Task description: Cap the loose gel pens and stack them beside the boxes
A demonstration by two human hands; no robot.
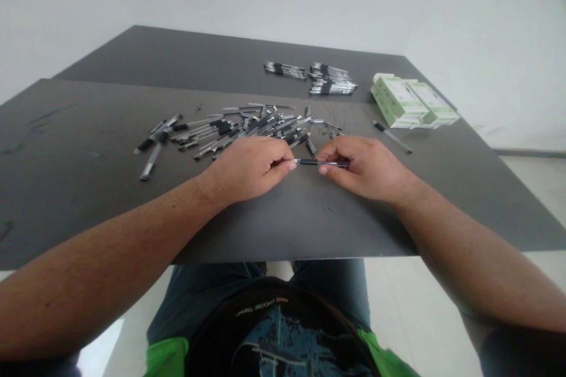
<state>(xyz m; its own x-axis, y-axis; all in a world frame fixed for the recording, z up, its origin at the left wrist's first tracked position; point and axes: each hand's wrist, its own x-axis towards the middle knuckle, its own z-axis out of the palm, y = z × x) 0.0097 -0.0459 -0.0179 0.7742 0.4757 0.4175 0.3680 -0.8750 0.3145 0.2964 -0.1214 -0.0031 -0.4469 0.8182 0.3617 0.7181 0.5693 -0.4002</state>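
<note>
A thin black and silver pen (pixel 319 162) lies level between both hands, just above the dark table (pixel 88 141). My left hand (pixel 250 168) pinches its left tip with curled fingers. My right hand (pixel 367 166) grips the black end of the same pen between thumb and fingers. Just behind the hands a loose heap of several similar pens and pen parts (pixel 239 128) spreads over the table.
Bundled pens (pixel 329 79) lie in neat groups at the back of the table. Green and white boxes (pixel 411 101) stand at the right rear, with a single pen (pixel 391 136) in front of them. A few stray pens (pixel 154 147) lie left of the heap.
</note>
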